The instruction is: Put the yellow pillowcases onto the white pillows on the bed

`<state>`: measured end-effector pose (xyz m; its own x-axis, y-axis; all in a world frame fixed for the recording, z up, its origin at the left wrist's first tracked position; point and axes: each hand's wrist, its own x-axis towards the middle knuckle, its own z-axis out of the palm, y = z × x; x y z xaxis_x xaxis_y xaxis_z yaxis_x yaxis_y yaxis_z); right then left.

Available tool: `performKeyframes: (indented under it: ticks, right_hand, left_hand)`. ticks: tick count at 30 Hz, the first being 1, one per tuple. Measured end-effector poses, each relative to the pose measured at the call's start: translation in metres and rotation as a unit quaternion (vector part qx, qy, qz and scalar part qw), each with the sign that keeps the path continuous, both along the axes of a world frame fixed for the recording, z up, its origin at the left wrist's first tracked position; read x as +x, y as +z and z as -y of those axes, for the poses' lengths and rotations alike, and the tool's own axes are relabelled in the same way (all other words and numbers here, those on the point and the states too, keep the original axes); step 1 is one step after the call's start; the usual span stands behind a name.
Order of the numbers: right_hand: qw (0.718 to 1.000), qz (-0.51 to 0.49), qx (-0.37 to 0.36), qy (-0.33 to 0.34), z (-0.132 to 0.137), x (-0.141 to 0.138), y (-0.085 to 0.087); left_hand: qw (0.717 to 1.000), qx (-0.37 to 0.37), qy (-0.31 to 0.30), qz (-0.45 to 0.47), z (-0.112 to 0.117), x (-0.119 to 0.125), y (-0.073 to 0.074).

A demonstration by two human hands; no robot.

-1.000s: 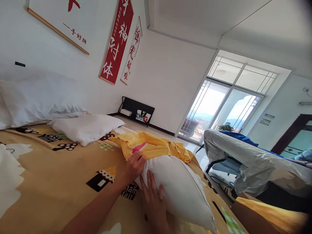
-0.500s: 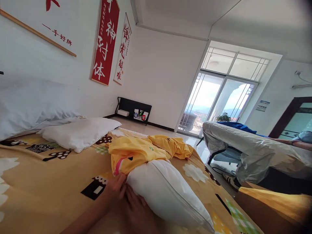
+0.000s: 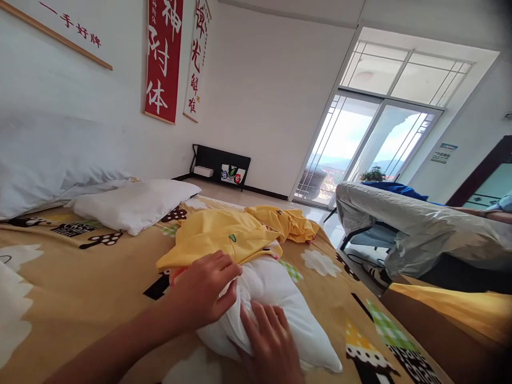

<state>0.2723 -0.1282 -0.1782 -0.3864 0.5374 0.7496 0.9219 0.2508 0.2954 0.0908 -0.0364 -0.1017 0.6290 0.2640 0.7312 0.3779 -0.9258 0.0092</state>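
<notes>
Bed [image 3: 80,298] with patterned yellow sheet, in a white-walled room. Far left of the pillow [image 3: 288,298] lies 1 spare pillow [image 3: 132,205]. The left hand [image 3: 204,290] pinches the pillow's left end, fingers closed. The yellow case [image 3: 224,234] covers only the pillow's far end; most is bare. The right hand [image 3: 272,346] lies flat on the pillow, fingers extended, gripping nothing.

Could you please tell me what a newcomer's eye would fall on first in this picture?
First, low in the middle, the left hand pinches a fold of the white pillow while the right hand lies flat on it, with a yellow pillowcase bunched over its far end. All this lies on a yellow-brown cartoon-print bedspread. Up on the left wall hangs a red banner with white characters, and bright glass doors stand at the right.
</notes>
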Motion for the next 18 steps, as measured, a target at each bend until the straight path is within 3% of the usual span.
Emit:
performKeyframes:
  ticks: [3,7,10,12,14,16,18]
  right_hand:
    - [0.999,0.002,0.040,0.013,-0.001,-0.028,-0.008]
    - [0.998,-0.001,0.069,-0.001,-0.006,-0.053,-0.022]
    - [0.996,-0.010,0.092,-0.005,-0.004,-0.044,-0.030]
    - [0.998,0.003,0.062,0.033,0.009,-0.010,-0.031]
    - [0.996,0.007,-0.030,0.083,0.034,0.046,-0.030]
    - [0.980,-0.113,-0.154,0.059,0.061,0.109,-0.031]
    - [0.940,-0.257,-0.223,-0.013,0.079,0.158,-0.037]
  left_hand:
    - [0.991,-0.006,0.063,-0.119,-0.026,0.030,0.017]
    - [0.970,-0.021,0.144,-0.194,-0.061,0.054,-0.003]
    - [0.956,-0.045,0.199,-0.213,-0.071,0.061,-0.020]
    - [0.951,-0.044,0.221,-0.212,-0.070,0.064,-0.025]
    - [0.949,-0.050,0.219,-0.220,-0.068,0.066,-0.026]
    - [0.946,-0.081,0.200,-0.242,-0.065,0.068,-0.026]
    - [0.941,-0.114,0.184,-0.262,-0.063,0.070,-0.025]
